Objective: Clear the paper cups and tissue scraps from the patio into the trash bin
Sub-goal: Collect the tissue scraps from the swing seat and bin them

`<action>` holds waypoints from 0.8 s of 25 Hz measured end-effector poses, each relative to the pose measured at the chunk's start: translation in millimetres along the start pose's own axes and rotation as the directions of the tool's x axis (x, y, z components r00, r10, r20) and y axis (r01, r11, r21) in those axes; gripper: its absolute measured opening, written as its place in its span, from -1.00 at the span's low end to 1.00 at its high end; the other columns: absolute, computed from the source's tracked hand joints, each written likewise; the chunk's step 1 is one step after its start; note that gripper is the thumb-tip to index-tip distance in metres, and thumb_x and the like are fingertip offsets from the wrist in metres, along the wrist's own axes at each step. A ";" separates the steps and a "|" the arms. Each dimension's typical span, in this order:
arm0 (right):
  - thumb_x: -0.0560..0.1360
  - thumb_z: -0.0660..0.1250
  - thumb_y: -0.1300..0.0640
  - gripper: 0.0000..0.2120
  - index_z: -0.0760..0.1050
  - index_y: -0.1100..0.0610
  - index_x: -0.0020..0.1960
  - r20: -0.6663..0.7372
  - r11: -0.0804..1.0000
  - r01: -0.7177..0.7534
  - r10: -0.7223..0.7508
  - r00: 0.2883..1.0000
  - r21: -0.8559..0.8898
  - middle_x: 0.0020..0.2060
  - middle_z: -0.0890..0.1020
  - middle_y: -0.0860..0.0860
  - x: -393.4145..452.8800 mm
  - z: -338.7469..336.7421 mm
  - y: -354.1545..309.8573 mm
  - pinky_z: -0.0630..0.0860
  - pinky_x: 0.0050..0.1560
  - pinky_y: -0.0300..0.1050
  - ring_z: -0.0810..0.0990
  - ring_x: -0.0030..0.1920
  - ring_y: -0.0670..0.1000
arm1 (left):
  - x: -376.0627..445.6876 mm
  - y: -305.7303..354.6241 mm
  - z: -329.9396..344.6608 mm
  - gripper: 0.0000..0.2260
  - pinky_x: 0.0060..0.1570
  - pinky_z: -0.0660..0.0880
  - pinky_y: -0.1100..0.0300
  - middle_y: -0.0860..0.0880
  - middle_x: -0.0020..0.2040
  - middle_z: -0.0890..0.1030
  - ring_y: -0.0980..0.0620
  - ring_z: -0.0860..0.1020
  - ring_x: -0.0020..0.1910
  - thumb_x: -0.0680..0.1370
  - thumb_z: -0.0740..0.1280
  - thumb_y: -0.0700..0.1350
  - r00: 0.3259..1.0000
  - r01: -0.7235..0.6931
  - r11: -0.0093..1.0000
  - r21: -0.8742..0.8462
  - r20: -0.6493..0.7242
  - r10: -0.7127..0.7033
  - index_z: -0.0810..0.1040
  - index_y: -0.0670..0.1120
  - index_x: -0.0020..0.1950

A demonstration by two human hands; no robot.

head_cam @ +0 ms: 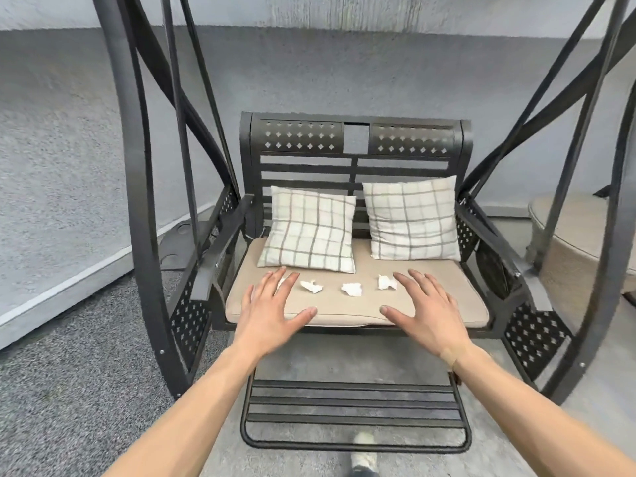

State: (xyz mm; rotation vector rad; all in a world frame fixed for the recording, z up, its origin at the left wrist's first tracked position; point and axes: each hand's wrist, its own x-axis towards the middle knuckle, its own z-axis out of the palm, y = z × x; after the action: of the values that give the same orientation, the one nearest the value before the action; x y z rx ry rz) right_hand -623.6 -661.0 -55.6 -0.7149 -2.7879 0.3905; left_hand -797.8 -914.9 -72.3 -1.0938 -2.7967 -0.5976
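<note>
Both hands are reaching forward over the front of a swing seat, palms down and fingers spread wide, gripping nothing. The left hand (272, 306) is hovering over the left part of the beige seat cushion (347, 309), and its fingertips are partly covering a white tissue scrap (281, 282) — only a sliver of it is showing. The right hand (425, 308) is hanging over the right part of the cushion, its fingers just beside another crumpled tissue scrap (386, 282). Between the two hands, two more scraps are lying on the cushion in a loose row — one left of centre (311, 286), one near the middle (352, 289).

Behind the scraps, two plaid pillows are leaning against the slatted backrest (356, 166), one on the left (309, 232) and one on the right (413, 220). The seat is hanging inside a dark metal swing frame (137, 201), with a slatted footrest (354, 407) below the forearms. A shoe (364, 456) is showing at the bottom edge, on the grey patio floor (69, 390).
</note>
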 end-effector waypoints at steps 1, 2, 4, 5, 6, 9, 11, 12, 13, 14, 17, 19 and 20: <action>0.40 0.12 -0.45 -0.30 0.13 -0.22 0.47 0.003 1.000 -0.001 0.001 1.000 0.009 0.52 0.18 -0.08 18.3 5.3 6.2 0.12 0.43 0.13 0.05 0.52 0.03 | 17.3 -1.1 5.0 -0.26 0.51 -0.02 -0.12 0.07 0.58 0.13 0.04 0.04 0.56 0.44 0.04 0.47 1.000 0.005 1.000 0.000 0.008 -0.005 0.13 0.15 0.55; 0.40 0.12 -0.45 -0.30 0.14 -0.22 0.46 0.009 1.000 0.004 -0.004 1.000 0.017 0.52 0.18 -0.08 36.9 9.7 11.7 0.12 0.43 0.13 0.05 0.52 0.03 | 34.2 -2.0 9.7 -0.27 0.51 -0.03 -0.12 0.07 0.58 0.12 0.04 0.04 0.56 0.45 0.06 0.46 1.000 0.014 1.000 0.004 0.016 -0.014 0.12 0.16 0.55; 0.40 0.12 -0.45 -0.31 0.13 -0.23 0.46 0.022 0.999 0.012 -0.013 1.000 0.037 0.52 0.18 -0.08 77.9 17.3 24.2 0.12 0.43 0.12 0.05 0.52 0.03 | 69.9 -3.4 19.6 -0.30 0.51 -0.04 -0.10 0.08 0.58 0.12 0.05 0.03 0.56 0.47 0.12 0.42 0.999 0.033 0.999 0.016 0.039 -0.033 0.12 0.16 0.55; 0.40 0.12 -0.46 -0.31 0.13 -0.23 0.46 0.026 0.999 0.022 -0.023 0.999 0.037 0.52 0.18 -0.08 97.1 20.5 30.8 0.13 0.43 0.12 0.05 0.52 0.03 | 86.7 -3.4 24.7 -0.31 0.51 -0.04 -0.09 0.07 0.58 0.12 0.05 0.04 0.56 0.48 0.14 0.41 0.998 0.041 0.999 0.020 0.048 -0.042 0.13 0.16 0.55; 0.40 0.12 -0.45 -0.31 0.12 -0.24 0.46 0.032 0.999 0.029 -0.030 0.999 0.035 0.52 0.18 -0.08 117.6 23.1 38.7 0.13 0.43 0.11 0.05 0.52 0.03 | 105.4 -2.7 30.5 -0.31 0.51 -0.04 -0.08 0.07 0.58 0.13 0.05 0.04 0.56 0.48 0.15 0.40 0.997 0.055 0.998 0.021 0.056 -0.056 0.14 0.16 0.54; 0.41 0.17 -0.43 -0.32 0.14 -0.23 0.46 0.064 0.999 0.019 -0.023 0.998 0.051 0.51 0.19 -0.09 176.4 31.7 65.7 0.14 0.43 0.10 0.06 0.52 0.01 | 159.4 1.8 52.9 -0.31 0.51 0.01 -0.04 0.06 0.57 0.17 0.04 0.08 0.55 0.49 0.15 0.40 0.991 0.088 0.996 0.024 0.101 -0.090 0.16 0.14 0.54; 0.42 0.19 -0.40 -0.34 0.17 -0.22 0.46 0.079 0.998 0.013 -0.018 0.997 0.063 0.49 0.22 -0.09 207.0 41.9 79.7 0.15 0.42 0.10 0.09 0.51 0.00 | 185.4 3.9 69.1 -0.32 0.50 0.03 -0.06 0.06 0.56 0.19 0.04 0.10 0.54 0.49 0.16 0.39 0.987 0.108 0.994 0.010 0.122 -0.109 0.17 0.14 0.53; 0.43 0.19 -0.38 -0.35 0.19 -0.21 0.45 0.087 0.998 0.006 -0.012 0.996 0.066 0.49 0.24 -0.09 219.1 47.2 85.0 0.17 0.42 0.10 0.11 0.50 0.00 | 194.8 3.8 76.8 -0.33 0.49 0.03 -0.06 0.07 0.55 0.20 0.04 0.12 0.53 0.49 0.18 0.38 0.984 0.120 0.993 -0.005 0.136 -0.118 0.18 0.14 0.53; 0.44 0.20 -0.37 -0.36 0.20 -0.20 0.45 0.101 0.997 -0.005 -0.003 0.995 0.072 0.48 0.25 -0.09 231.3 53.8 89.4 0.18 0.41 0.10 0.11 0.50 0.01 | 203.5 1.6 85.1 -0.35 0.49 0.03 -0.07 0.07 0.54 0.20 0.05 0.13 0.52 0.49 0.20 0.36 0.980 0.129 0.991 -0.020 0.153 -0.125 0.19 0.15 0.52; 0.44 0.20 -0.36 -0.38 0.21 -0.19 0.45 0.113 0.997 -0.016 0.007 0.994 0.077 0.47 0.26 -0.09 239.4 60.5 92.7 0.20 0.40 0.10 0.12 0.49 0.01 | 208.8 -1.8 93.0 -0.37 0.49 0.03 -0.07 0.08 0.54 0.21 0.05 0.13 0.52 0.50 0.22 0.34 0.978 0.132 0.991 -0.033 0.168 -0.125 0.20 0.17 0.51; 0.46 0.22 -0.32 -0.41 0.26 -0.16 0.43 0.141 0.996 -0.039 0.027 0.990 0.082 0.42 0.34 -0.09 256.1 81.4 96.2 0.30 0.33 0.10 0.23 0.43 0.02 | 225.4 -20.0 114.0 -0.40 0.47 0.07 -0.05 0.08 0.53 0.23 0.05 0.17 0.50 0.50 0.24 0.32 0.962 0.165 0.986 -0.032 0.228 -0.154 0.22 0.22 0.50; 0.46 0.22 -0.31 -0.43 0.29 -0.13 0.41 0.156 0.994 -0.065 0.052 0.986 0.083 0.32 0.44 -0.07 261.3 99.1 96.9 0.40 0.22 0.07 0.34 0.31 0.03 | 238.1 -35.6 130.2 -0.40 0.40 0.19 -0.05 0.08 0.50 0.26 0.02 0.26 0.46 0.49 0.26 0.31 0.941 0.214 0.976 -0.045 0.278 -0.193 0.22 0.23 0.49; 0.46 0.22 -0.30 -0.44 0.31 -0.13 0.40 0.161 0.993 -0.081 0.067 0.985 0.085 0.27 0.47 -0.06 262.0 108.3 97.1 0.43 0.17 0.04 0.38 0.26 0.03 | 243.6 -43.2 138.5 -0.40 0.34 0.29 -0.04 0.08 0.48 0.29 0.00 0.33 0.41 0.48 0.27 0.30 0.928 0.240 0.968 -0.069 0.310 -0.208 0.23 0.23 0.49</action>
State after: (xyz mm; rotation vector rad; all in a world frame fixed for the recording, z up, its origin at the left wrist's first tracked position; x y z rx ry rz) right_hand -836.3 -469.9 -145.3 -0.8008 -2.8740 0.6097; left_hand -998.2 -735.6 -162.4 -0.9595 -3.2210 -0.6560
